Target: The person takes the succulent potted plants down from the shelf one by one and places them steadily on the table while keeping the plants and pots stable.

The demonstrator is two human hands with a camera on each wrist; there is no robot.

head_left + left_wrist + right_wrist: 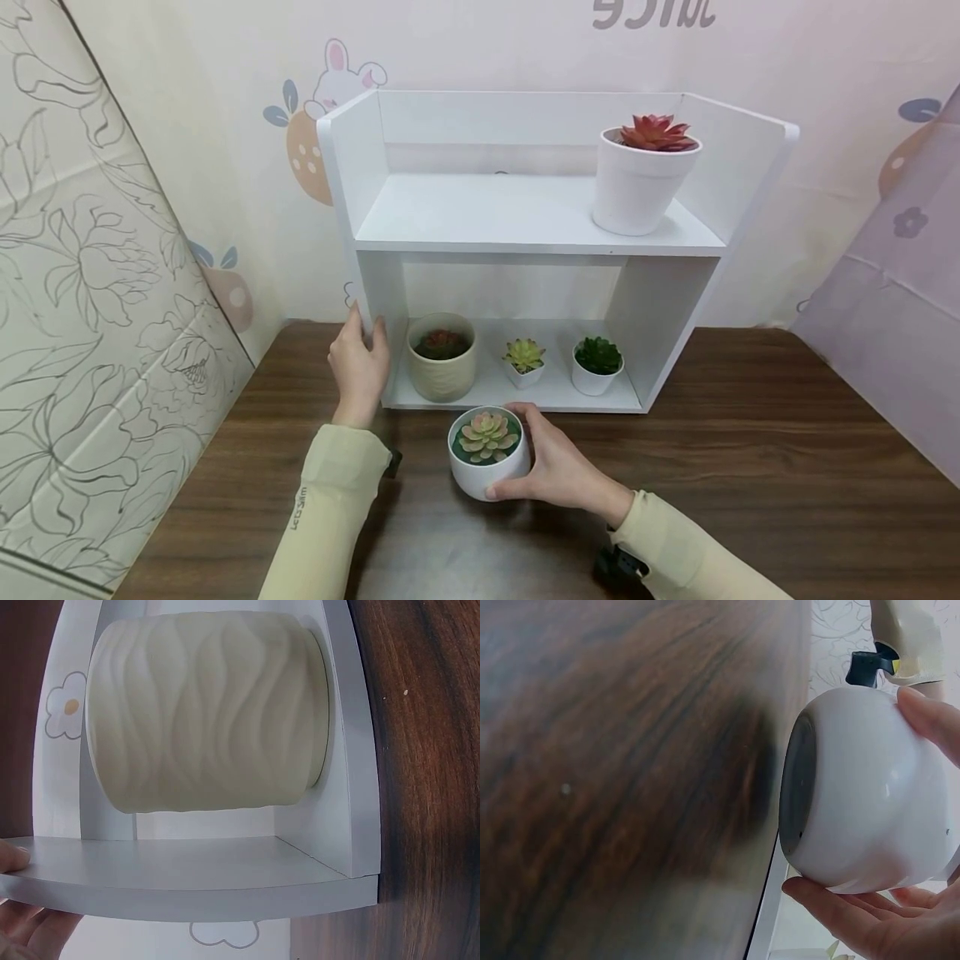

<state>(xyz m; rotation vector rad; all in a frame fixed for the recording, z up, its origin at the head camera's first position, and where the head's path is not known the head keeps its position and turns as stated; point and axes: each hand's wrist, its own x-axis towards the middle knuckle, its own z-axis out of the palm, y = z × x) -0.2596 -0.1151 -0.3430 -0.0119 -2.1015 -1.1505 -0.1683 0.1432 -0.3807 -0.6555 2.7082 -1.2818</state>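
My right hand [558, 467] holds a round white pot [480, 479] with a pale green and pink succulent [487, 437], thumb on one side and fingers on the other. In the right wrist view the dark underside of the white pot [870, 787] shows, lifted off the wooden table. At the left, my left hand [360, 362] grips the side panel of a white two-tier shelf [540, 247]. The left wrist view shows fingers [56, 930] outside that panel and the thumb inside, close to a cream pot with wavy ridges [202, 712].
On the lower tier stand the cream pot [442, 375], a small white pot with a yellow-green succulent [524, 356], and one with a dark green plant [597, 356]. A larger white pot [637, 187] with a red succulent occupies the upper right. Patterned walls enclose the wooden table [787, 467].
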